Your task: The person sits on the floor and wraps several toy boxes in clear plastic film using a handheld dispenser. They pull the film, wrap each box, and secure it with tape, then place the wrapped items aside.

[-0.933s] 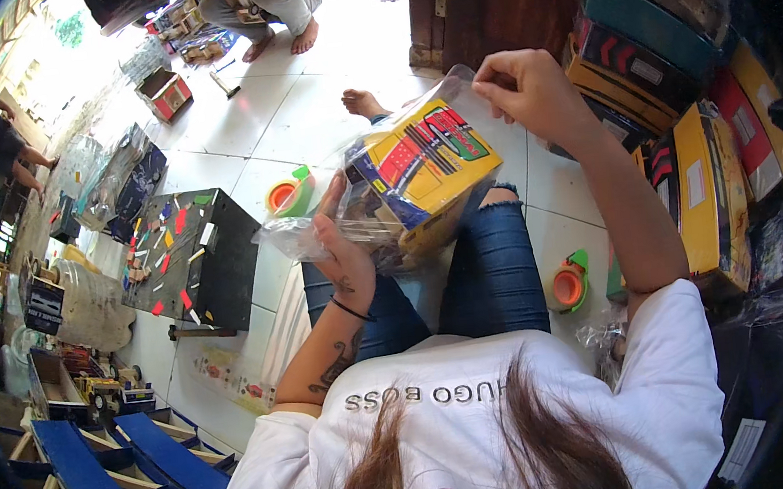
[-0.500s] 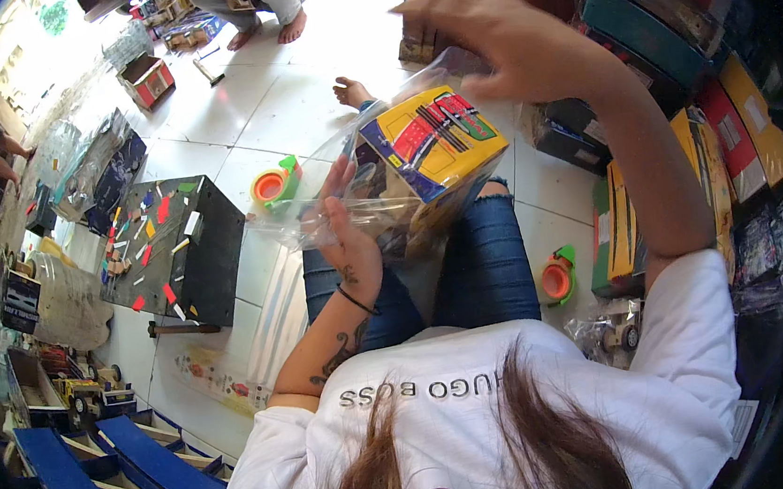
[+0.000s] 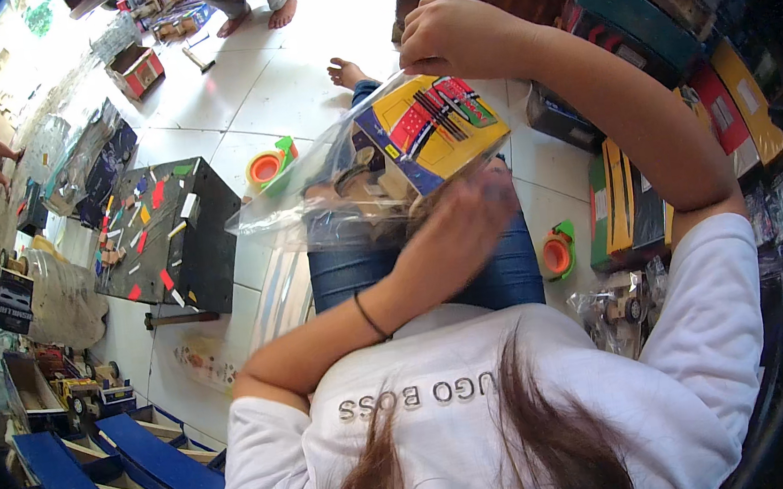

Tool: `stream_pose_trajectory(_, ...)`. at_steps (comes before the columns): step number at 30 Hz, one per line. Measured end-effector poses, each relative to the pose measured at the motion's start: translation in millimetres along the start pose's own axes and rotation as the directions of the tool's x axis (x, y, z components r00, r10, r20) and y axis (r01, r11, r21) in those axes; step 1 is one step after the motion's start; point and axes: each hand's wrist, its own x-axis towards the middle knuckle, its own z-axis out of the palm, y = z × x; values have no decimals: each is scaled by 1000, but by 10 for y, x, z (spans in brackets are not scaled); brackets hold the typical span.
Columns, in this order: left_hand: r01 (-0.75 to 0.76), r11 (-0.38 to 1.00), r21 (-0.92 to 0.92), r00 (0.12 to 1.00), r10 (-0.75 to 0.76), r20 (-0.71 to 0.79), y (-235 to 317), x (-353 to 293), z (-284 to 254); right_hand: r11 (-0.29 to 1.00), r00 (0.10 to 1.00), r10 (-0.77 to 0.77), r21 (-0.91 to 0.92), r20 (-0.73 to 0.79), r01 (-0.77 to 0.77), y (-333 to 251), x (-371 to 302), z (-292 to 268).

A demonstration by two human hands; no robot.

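A clear plastic bag lies tilted over my lap and holds a yellow printed card and some wooden toy parts. My right hand is raised and pinches the bag's top edge. My left hand is blurred and pressed against the bag's underside, just under the card. My legs in blue jeans stretch out beneath it.
A black box dotted with coloured pieces stands on the white tiled floor at left. Orange and green tape dispensers lie on either side. Stacked flat boxes line the right. Blue wooden pieces sit lower left. Another person's feet are at the top.
My right hand rose and drew the bag's top edge up and toward me. My left hand slid right along the bag's underside. The view tilted closer.
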Motion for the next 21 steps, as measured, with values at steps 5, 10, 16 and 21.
stream_pose_trajectory(5,300,947,-114,953,-295,66,-58,43,150,996,981,-85,-43,-177,78,-136,-61,29)
stream_pose_trajectory(10,391,854,-343,915,-402,43,-249,25,52,951,960,-199,-277,-195,141,-188,-98,128)
stream_pose_trajectory(16,401,808,-431,905,-422,51,-384,56,109,937,937,-244,-310,-249,162,-222,-182,197)
stream_pose_trajectory(21,395,796,-459,893,-450,-10,-355,31,140,937,910,-281,-293,-306,191,-272,-336,282)
